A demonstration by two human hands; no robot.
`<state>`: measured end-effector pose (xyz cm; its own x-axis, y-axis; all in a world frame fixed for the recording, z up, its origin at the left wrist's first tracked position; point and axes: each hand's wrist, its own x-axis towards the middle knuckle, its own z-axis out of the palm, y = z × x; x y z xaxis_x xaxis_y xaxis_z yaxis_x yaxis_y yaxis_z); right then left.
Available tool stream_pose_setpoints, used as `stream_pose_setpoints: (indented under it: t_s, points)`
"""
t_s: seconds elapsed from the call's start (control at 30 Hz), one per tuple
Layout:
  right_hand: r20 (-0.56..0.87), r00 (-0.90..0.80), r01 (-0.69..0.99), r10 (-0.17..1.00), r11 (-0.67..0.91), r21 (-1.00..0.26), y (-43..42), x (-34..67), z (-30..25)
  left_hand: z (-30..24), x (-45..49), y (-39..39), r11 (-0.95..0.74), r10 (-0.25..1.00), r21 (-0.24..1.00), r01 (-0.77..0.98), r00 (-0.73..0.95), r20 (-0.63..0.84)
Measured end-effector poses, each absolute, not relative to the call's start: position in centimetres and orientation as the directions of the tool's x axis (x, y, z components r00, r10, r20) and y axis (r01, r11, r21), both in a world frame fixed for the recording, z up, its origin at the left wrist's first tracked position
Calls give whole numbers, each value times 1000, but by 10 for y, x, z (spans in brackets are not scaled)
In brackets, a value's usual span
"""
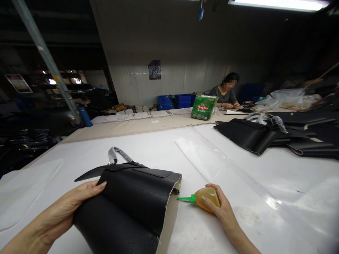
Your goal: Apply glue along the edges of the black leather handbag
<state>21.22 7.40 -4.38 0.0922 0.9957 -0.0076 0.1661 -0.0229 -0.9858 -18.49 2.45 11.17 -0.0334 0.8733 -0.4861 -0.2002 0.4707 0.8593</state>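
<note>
A black leather handbag piece (127, 201) lies tilted over the white tabletop, its raw pale-edged opening facing right. Plastic film wraps its handle (120, 154). My left hand (79, 197) grips the bag's left side, thumb on top and the other fingers hidden beneath. In my right hand (219, 204) is a squeeze bottle (208, 198) of amber liquid, probably glue, with a green nozzle (187, 199). The nozzle points left, its tip close to the bag's open edge; whether it touches I cannot tell.
More black bag pieces (246, 134) are piled at the right. A green Tsingtao box (203, 107) stands farther back, near a seated person (226, 92) working with both hands. A blue bottle (85, 116) stands at the far left edge; blue crates (182, 101) line the wall.
</note>
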Motion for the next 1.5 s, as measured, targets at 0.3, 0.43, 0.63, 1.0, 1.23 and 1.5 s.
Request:
stream_pose_setpoints:
  t_s: [0.3, 0.43, 0.63, 1.0, 1.23, 1.5]
  points:
    - [-7, 161, 162, 987, -33, -986, 79, 207, -43, 112, -184, 23, 481, 866, 852, -210, -39, -499]
    - [-21, 84, 163, 996, -35, -986, 72, 210, -43, 109, -186, 24, 475, 871, 856, -205, -26, -490]
    - [15, 125, 234, 992, -15, -972, 72, 215, -44, 110, -186, 22, 474, 872, 850, -228, -9, -489]
    - [52, 64, 290, 997, 31, -957, 71, 218, -47, 114, -183, 17, 476, 876, 849, -228, 35, -482]
    - [5, -62, 298, 998, 23, -954, 66, 217, -49, 113, -185, 17, 474, 876, 853, -220, 22, -481]
    - [52, 46, 291, 998, 37, -956, 73, 213, -45, 112, -183, 17, 470, 877, 851, -234, 18, -479]
